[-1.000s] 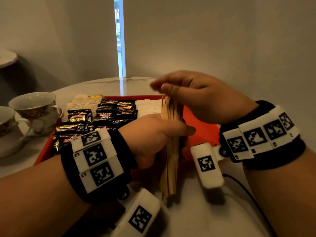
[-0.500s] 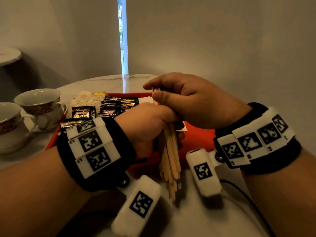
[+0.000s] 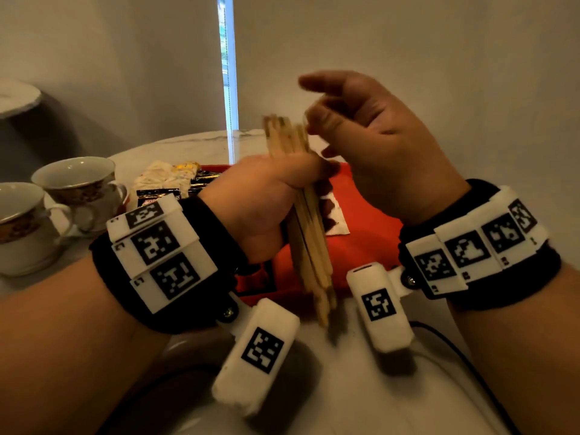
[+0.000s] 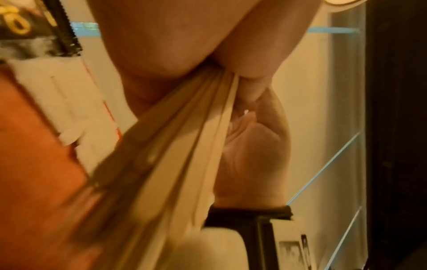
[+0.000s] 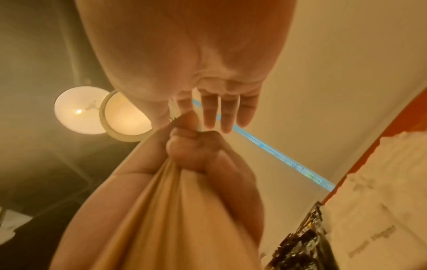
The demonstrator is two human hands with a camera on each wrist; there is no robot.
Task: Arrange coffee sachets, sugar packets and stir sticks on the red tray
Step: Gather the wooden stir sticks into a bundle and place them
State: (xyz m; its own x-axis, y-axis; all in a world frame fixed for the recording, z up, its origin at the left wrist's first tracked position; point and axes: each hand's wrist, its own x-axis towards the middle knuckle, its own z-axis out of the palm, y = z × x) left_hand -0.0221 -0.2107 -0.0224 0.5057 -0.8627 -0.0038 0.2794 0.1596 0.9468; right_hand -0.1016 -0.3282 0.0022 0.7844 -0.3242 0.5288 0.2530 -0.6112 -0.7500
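Observation:
My left hand (image 3: 276, 196) grips a bundle of wooden stir sticks (image 3: 310, 246) around its middle, holding it nearly upright above the near edge of the red tray (image 3: 370, 221). The right hand (image 3: 326, 103) hovers open at the bundle's top, fingers loosely spread, thumb close to the stick tips. Black coffee sachets (image 3: 157, 194) and pale packets (image 3: 166, 177) lie at the tray's left; a white sugar packet (image 3: 337, 221) shows behind the sticks. In the wrist views the sticks (image 4: 175, 146) (image 5: 173, 210) fan out below my left fist (image 5: 196, 151).
Two white teacups (image 3: 78, 183) (image 3: 18, 221) on saucers stand left of the tray. A black cable (image 3: 455, 350) runs over the white table (image 3: 345, 387) at the near right. A wall stands close behind the table.
The right hand has let go of the stick tops, opened and risen. The left hand has lifted the bundle higher above the tray.

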